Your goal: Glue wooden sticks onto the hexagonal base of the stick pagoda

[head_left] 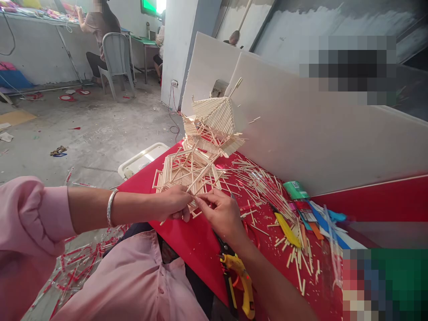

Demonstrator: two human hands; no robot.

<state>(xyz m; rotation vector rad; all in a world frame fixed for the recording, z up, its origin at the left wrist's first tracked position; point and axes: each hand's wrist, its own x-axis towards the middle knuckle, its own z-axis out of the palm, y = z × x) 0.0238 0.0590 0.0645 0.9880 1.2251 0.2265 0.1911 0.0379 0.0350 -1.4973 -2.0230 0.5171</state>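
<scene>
Head view: I look down at my two bare hands, close together over the near edge of the frame [174,174] on the red table [187,249].
Left hand [179,203]: my fingers are curled in narrow, holding the frame's near edge; a silver bangle [111,207] circles my wrist.
Right hand [222,213]: my thumb and forefinger come nearly together, tips just beside my left fingers; I cannot tell whether a stick is pinched between them.
Frame: pale thin sticks laid side by side, others crossing on top, lying at the table's left side, partly hidden by my hands.
Tower [217,113]: just behind the frame, built of the same sticks, with a sloped roof; I cannot tell whether the two are joined.
Loose sticks [264,185]: scattered to the right of the frame, with short cut pieces nearer me.
Tools: a yellow cutter [287,229] lies among the pieces; a yellow glue gun [245,285] is beside my right forearm.
Green roll [296,190]: beyond the cutter, near the white panel [317,133] that stands behind the table.
Floor: a white tray [133,161] shows past the table's left edge; red and clear strips [80,263] lie heaped beside my lap.
Far left: a person [102,26] sits on a grey chair [117,51] at a bench.
</scene>
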